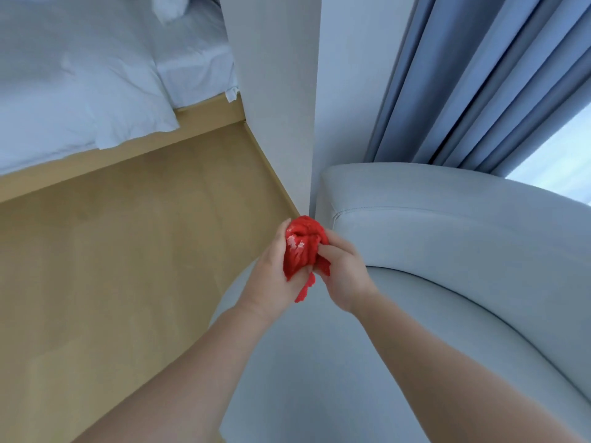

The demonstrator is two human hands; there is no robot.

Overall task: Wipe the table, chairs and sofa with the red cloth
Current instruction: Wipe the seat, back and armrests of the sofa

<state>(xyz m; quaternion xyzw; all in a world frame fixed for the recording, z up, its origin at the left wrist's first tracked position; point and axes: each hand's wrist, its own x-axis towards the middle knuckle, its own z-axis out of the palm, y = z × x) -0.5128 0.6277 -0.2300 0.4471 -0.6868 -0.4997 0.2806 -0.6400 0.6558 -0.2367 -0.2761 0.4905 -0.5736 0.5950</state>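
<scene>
Together, your left hand and right hand bunched the red cloth; the sofa lay at three o'clock, nearer your right.

One red cloth; two hands; one sofa; one bed.
</scene>
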